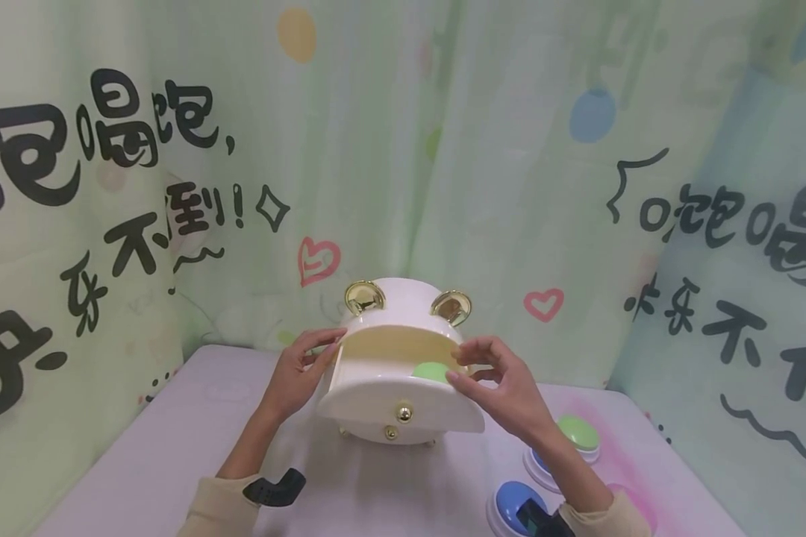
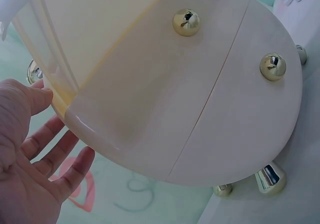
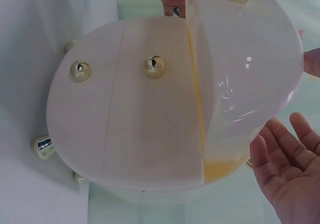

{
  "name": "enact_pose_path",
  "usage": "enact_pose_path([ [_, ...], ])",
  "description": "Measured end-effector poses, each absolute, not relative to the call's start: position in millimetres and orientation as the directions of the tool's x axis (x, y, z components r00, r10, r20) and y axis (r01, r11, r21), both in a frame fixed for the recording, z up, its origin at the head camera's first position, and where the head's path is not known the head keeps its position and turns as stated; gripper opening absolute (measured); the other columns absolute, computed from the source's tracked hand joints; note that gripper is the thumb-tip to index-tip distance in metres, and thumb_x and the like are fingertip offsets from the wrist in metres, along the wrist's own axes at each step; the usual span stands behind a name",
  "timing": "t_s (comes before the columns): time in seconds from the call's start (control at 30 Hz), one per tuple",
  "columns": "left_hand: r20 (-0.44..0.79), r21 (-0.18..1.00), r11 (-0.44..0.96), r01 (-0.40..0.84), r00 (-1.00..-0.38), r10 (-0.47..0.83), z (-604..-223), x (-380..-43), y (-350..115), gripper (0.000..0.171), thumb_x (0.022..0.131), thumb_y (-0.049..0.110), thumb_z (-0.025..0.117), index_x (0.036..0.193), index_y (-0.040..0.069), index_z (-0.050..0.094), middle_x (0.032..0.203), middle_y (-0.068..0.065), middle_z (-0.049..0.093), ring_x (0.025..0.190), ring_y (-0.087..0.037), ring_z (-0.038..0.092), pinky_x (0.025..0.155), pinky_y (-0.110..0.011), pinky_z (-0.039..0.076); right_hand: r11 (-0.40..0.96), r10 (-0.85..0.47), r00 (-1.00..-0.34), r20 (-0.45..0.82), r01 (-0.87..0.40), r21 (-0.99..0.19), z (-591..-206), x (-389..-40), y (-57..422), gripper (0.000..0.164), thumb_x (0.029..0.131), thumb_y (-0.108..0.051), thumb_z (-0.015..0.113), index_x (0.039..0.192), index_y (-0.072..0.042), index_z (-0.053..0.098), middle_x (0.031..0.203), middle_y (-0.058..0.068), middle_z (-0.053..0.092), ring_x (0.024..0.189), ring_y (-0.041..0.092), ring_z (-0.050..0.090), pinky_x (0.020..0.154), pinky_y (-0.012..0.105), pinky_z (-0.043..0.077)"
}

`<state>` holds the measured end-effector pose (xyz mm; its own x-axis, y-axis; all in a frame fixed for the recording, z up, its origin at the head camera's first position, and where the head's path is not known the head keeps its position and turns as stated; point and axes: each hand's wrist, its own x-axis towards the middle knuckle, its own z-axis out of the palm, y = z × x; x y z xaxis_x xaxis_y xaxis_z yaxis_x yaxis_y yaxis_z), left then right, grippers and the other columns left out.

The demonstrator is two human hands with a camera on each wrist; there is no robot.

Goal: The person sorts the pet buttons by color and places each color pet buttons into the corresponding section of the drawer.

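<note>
A rounded white drawer box [image 1: 399, 306] with gold ear-shaped pieces stands on the table, its top drawer [image 1: 376, 406] pulled out. A green domed thing [image 1: 432, 371] shows inside the drawer; its lower part is hidden. My left hand [image 1: 302, 377] touches the box's left side, and in the left wrist view its thumb [image 2: 42, 100] lies at the front edge, fingers spread along the side. At the drawer's right end is my right hand [image 1: 507, 388], its thumb near the drawer front, its fingers [image 3: 272, 159] loosely bent beside the box's side.
To the right on the table [image 1: 242, 432] are a green-topped button [image 1: 579, 432] and a blue-topped button [image 1: 519, 503] on white bases. Another blue one is partly hidden by my right arm. A printed curtain [image 1: 403, 149] hangs close behind and on both sides.
</note>
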<state>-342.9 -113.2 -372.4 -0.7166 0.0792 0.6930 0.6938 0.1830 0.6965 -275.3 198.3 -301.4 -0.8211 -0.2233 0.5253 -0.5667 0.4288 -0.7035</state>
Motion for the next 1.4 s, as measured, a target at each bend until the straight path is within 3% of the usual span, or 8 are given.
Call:
enact_pose_path([
  [0.17,0.688,0.697,0.206,0.686,-0.722,0.074,-373.4,-342.5,-113.6,0.027,0.095,0.015,0.061,0.121,0.015,0.066,0.122,-0.001,0.062,0.113,-0.017,0.057,0.087,-0.040,0.053,0.437,-0.216,-0.816,0.536,-0.572,-0.694,-302.2,-274.8,198.4,0.039,0.082,-0.020,0.077,0.114,-0.007,0.057,0.107,0.007,0.066,0.104,0.020,0.062,0.081,0.027,0.054],
  [0.43,0.693,0.694,0.201,0.691,-0.717,0.076,-372.2,-342.1,-113.8,0.027,0.095,0.015,0.061,0.121,0.015,0.066,0.122,-0.002,0.063,0.113,-0.019,0.057,0.085,-0.042,0.053,0.457,-0.174,-0.806,0.566,-0.575,-0.679,-304.7,-277.1,206.2,0.039,0.082,-0.019,0.077,0.113,-0.009,0.058,0.108,0.006,0.067,0.102,0.018,0.063,0.078,0.026,0.054],
  [0.7,0.694,0.689,0.211,0.693,-0.715,0.082,-353.7,-322.6,-108.7,0.027,0.093,0.001,0.058,0.120,-0.001,0.063,0.122,-0.018,0.061,0.113,-0.034,0.057,0.085,-0.052,0.052,0.519,-0.126,-0.821,0.557,-0.533,-0.668,-304.6,-277.6,216.5,0.040,0.083,-0.025,0.076,0.116,-0.011,0.057,0.111,0.003,0.067,0.103,0.014,0.062,0.080,0.024,0.053],
  [0.93,0.698,0.686,0.216,0.695,-0.712,0.074,-373.7,-343.1,-112.8,0.027,0.094,0.014,0.061,0.121,0.014,0.066,0.122,-0.004,0.063,0.113,-0.022,0.058,0.086,-0.046,0.053,0.539,-0.099,-0.824,0.558,-0.515,-0.666,-306.4,-277.8,225.2,0.041,0.084,-0.026,0.074,0.118,-0.010,0.056,0.113,0.002,0.066,0.105,0.014,0.062,0.081,0.023,0.052],
  [1.4,0.689,0.696,0.207,0.687,-0.721,0.076,-373.7,-343.6,-113.9,0.027,0.095,0.018,0.061,0.121,0.018,0.066,0.122,0.002,0.062,0.113,-0.016,0.057,0.086,-0.042,0.053,0.621,-0.035,-0.859,0.511,-0.420,-0.662,-319.8,-284.2,245.8,0.045,0.085,-0.037,0.073,0.118,-0.012,0.055,0.115,0.001,0.065,0.106,0.014,0.061,0.081,0.021,0.051],
])
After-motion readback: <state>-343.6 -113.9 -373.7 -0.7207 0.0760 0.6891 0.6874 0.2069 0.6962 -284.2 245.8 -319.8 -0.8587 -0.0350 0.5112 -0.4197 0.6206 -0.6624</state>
